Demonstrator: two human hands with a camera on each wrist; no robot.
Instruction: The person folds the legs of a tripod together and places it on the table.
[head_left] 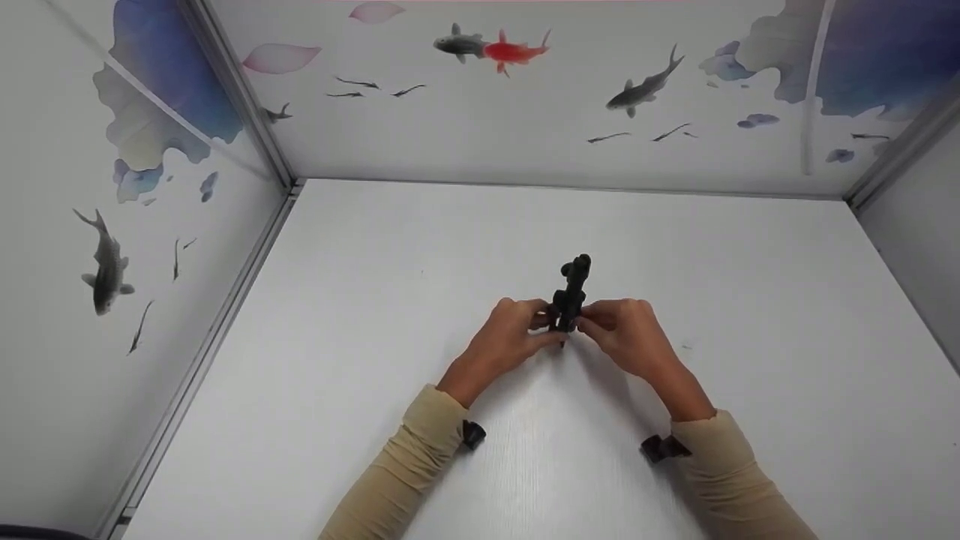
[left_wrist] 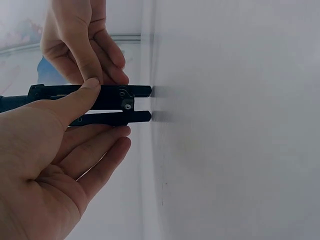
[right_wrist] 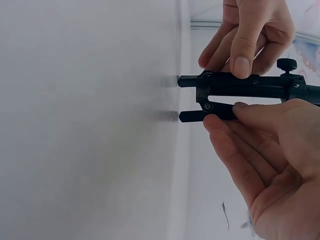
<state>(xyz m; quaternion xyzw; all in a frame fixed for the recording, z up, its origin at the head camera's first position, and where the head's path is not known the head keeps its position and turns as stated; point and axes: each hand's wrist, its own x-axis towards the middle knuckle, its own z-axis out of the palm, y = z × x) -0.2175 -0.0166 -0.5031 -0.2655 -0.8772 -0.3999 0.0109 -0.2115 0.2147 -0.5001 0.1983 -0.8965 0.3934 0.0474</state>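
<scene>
A small black tripod (head_left: 575, 286) stands upright between the two hands, its leg tips right at the white tabletop. My left hand (head_left: 507, 335) holds it from the left; in the left wrist view the thumb (left_wrist: 75, 102) lies across its side, with the other fingers behind the legs. From the right, my right hand (head_left: 634, 337) pinches one leg (right_wrist: 220, 110) between thumb and fingertips, low near the hinge. A round knob (right_wrist: 286, 64) sticks out from the tripod's body in the right wrist view. The legs stand close together, with a narrow gap between them.
The white table (head_left: 360, 285) meets a back wall (head_left: 525, 135) painted with fish and petals. A similar left wall (head_left: 45, 360) rises beside it, with metal rails at the corners. Black wrist cameras (head_left: 472, 435) sit at both sleeves.
</scene>
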